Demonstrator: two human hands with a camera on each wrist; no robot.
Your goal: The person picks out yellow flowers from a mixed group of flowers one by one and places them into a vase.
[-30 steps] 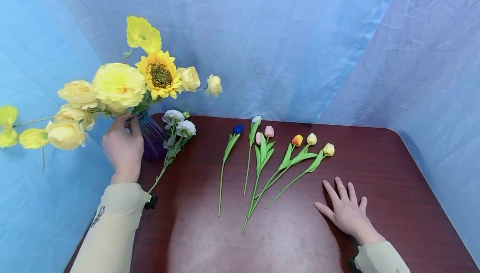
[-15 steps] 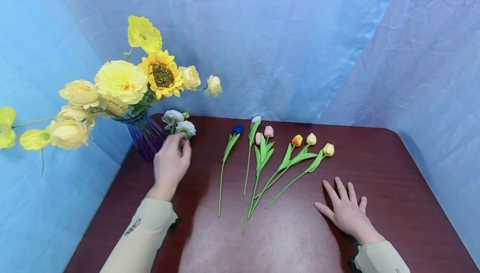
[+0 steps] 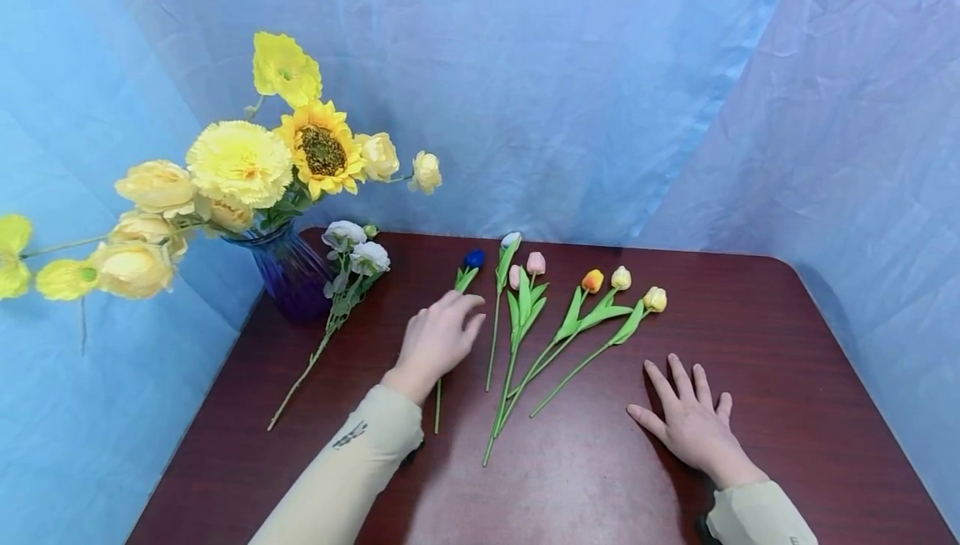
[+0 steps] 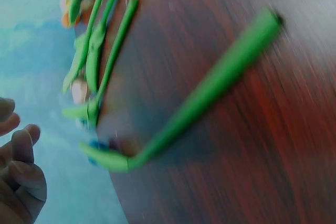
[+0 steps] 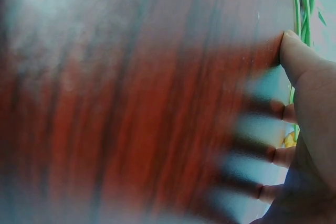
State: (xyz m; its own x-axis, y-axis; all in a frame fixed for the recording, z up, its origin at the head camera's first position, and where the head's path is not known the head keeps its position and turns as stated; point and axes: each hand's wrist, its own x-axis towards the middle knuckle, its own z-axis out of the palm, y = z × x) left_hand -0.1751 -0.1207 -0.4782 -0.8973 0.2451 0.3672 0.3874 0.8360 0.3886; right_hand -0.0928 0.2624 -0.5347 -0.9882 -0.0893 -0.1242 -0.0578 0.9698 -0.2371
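Observation:
My left hand (image 3: 438, 335) hovers over the blue tulip (image 3: 473, 259), its fingers loosely bent and holding nothing. It covers the middle of that stem in the head view. In the left wrist view, the blue tulip's green stem (image 4: 202, 100) lies on the table apart from the fingers (image 4: 26, 174). My right hand (image 3: 693, 420) rests palm down on the table with its fingers spread. Right of the left hand lie a white tulip (image 3: 512, 241), pink tulips (image 3: 536, 263), an orange tulip (image 3: 592, 281) and pale yellow tulips (image 3: 655, 299).
At the back left a blue-purple ribbed vase (image 3: 288, 274) holds yellow flowers and a sunflower (image 3: 322, 150). A spray of white flowers (image 3: 369, 258) lies beside it. The dark red-brown table (image 3: 570, 478) has blue cloth (image 3: 525, 95) hanging behind and at both sides.
My left hand has left the vase, passed over the white flower spray and moved right to the blue tulip. My right hand has stayed in place.

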